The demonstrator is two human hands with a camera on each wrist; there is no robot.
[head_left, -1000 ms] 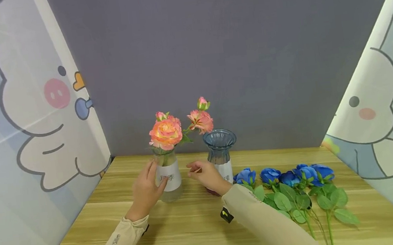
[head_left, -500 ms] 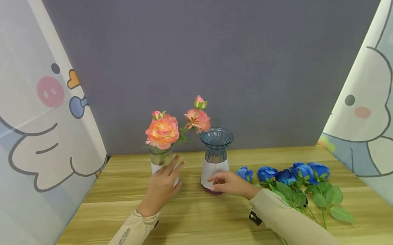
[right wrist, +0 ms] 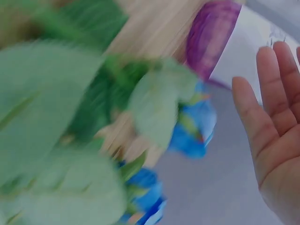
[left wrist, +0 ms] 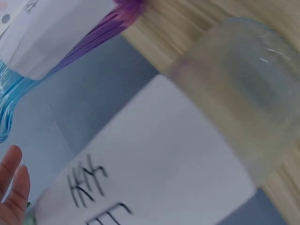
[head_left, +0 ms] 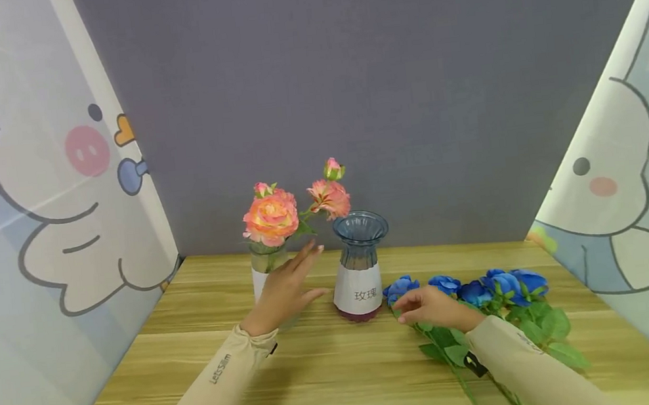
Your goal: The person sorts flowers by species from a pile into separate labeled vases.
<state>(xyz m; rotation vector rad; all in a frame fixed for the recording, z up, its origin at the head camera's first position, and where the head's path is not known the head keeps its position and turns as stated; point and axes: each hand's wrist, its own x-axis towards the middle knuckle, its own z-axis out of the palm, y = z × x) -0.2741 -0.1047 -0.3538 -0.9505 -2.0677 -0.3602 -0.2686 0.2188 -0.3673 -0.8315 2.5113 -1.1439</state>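
Only in left-wrist view: lettering (left wrist: 87, 181) on clear vase (left wrist: 234, 93), apparently partial.

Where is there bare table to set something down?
Bare tabletop: between the left sleeve and right sleeve, in front of the blue vase; from the left sleeve to the left wall. Crowded on the right: blue roses and leaves around the right hand.

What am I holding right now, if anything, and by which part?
Nothing is held: the left hand is near the clear vase, the right hand near the blue roses.
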